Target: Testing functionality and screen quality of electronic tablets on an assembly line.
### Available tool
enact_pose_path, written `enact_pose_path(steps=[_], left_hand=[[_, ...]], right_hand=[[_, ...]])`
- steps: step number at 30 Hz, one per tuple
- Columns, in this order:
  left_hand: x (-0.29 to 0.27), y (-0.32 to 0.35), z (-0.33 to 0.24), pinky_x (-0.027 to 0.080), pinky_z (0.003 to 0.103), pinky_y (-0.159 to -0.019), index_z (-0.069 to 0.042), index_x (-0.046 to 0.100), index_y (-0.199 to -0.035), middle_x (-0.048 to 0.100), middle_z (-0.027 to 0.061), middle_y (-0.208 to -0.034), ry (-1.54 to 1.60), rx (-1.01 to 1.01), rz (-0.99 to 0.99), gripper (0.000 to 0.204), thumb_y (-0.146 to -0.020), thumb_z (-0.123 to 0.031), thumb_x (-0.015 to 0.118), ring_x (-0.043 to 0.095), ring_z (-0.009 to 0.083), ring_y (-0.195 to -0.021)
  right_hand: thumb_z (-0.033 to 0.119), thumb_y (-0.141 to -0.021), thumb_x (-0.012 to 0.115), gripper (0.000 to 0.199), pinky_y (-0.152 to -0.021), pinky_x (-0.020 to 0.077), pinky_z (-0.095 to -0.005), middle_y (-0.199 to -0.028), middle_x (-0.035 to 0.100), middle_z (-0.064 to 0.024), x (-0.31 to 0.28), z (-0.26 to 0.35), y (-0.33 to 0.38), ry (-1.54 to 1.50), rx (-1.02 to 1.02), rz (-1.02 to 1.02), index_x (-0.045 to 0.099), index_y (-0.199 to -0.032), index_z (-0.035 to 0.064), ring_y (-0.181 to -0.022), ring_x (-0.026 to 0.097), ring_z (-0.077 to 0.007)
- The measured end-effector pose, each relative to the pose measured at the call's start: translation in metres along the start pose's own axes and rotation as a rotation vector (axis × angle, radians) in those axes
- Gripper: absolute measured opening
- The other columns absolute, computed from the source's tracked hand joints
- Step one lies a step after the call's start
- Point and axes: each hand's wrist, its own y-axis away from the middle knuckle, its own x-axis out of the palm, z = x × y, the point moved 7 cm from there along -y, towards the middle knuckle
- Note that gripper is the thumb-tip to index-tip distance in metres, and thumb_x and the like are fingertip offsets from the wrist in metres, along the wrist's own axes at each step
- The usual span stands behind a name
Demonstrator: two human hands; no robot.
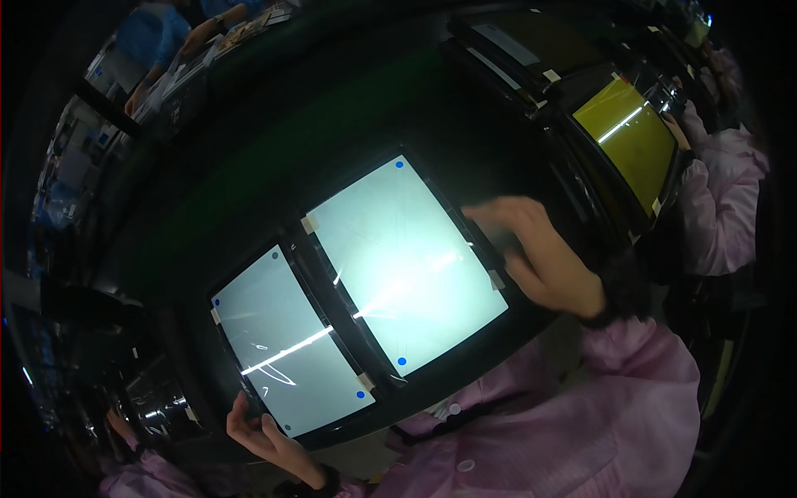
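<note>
Two flat rectangular display panels lie side by side on a dark bench. The right panel (415, 274) glows bright white; the left panel (290, 340) is dimmer grey. Both have small round blue dots at corners and tape tabs on their edges. My right hand (540, 253) is beside the bright panel's right edge, slightly blurred, its index finger stretched toward the edge and thumb apart. At the lower left edge of the dim panel is my left hand (270, 440), fingers loosely bent and thumb apart. I see nothing held in either hand.
A yellow-lit panel (627, 137) stands at the right, where a person in a pink sleeve (722, 191) works. Dark panels (515, 50) lie at the far right. Another pink-sleeved person (145, 477) is at the lower left; people in blue (154, 37) are at the far left.
</note>
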Motion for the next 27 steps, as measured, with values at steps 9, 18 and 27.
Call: enact_pose_path(steps=[9, 18, 27], left_hand=[[-0.028, 0.008, 0.004, 0.034, 0.032, -0.089, 0.0, 0.042, -0.119, 0.052, 0.0138, -0.12, -0.071, -0.083, -0.092, 0.043, -0.076, -0.004, 0.044, 0.048, 0.0215, -0.111], [-0.023, 0.011, 0.014, 0.034, 0.032, -0.091, 0.001, 0.043, -0.119, 0.052, 0.0132, -0.121, -0.014, -0.106, -0.064, 0.043, -0.076, -0.001, 0.043, 0.047, 0.0215, -0.111], [-0.021, 0.015, 0.008, 0.035, 0.03, -0.089, 0.0, 0.044, -0.118, 0.053, 0.0122, -0.12, -0.043, -0.091, -0.051, 0.043, -0.076, 0.0, 0.043, 0.046, 0.0197, -0.109]], right_hand=[[0.005, -0.081, 0.044, 0.041, -0.104, 0.0293, -0.0471, -0.127, 0.044, -0.0187, 0.045, -0.052, -0.089, 0.131, 0.113, 0.052, 0.044, -0.122, -0.0001, -0.127, 0.028, -0.0385], [0.003, -0.075, 0.049, 0.052, -0.105, 0.0259, -0.0526, -0.131, 0.04, -0.019, 0.061, -0.012, -0.053, 0.165, 0.032, 0.216, 0.045, -0.126, 0.0057, -0.128, 0.028, -0.0387], [0.014, -0.076, 0.056, 0.042, -0.104, 0.0242, -0.0519, -0.126, 0.05, -0.0095, 0.086, 0.061, 0.019, 0.166, -0.272, 0.384, 0.05, -0.116, 0.0005, -0.128, 0.036, -0.0284]])
